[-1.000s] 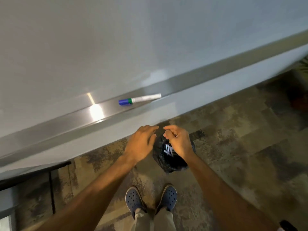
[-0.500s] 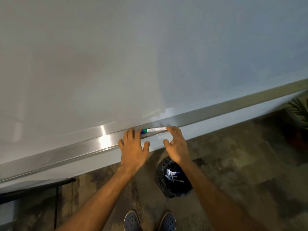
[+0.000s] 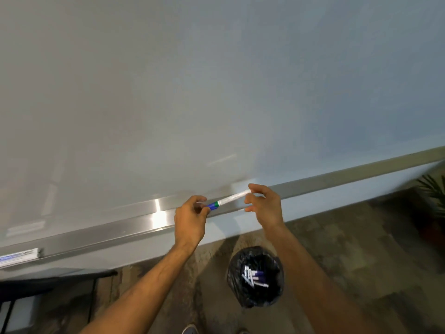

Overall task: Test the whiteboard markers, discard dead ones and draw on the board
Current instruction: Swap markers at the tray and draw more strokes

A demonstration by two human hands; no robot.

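Marker (image 3: 227, 201): cap end covered by the left hand (image 3: 190, 219); print on the white barrel blurred, unreadable. Far end sits behind the fingers (image 3: 255, 189) of the right hand (image 3: 265, 208); contact there not resolvable.

Object at the ledge's left end (image 3: 20, 256): cut by the frame edge, smeared, possibly an eraser.

Bin (image 3: 255, 277): discarded markers (image 3: 254, 278) too small to count; colours uncertain.

Plant (image 3: 433, 186): clipped at the right edge.

Shoes (image 3: 190, 330): only the toes show at the bottom edge.

Dark stand (image 3: 48, 283), lower left: partly out of frame.
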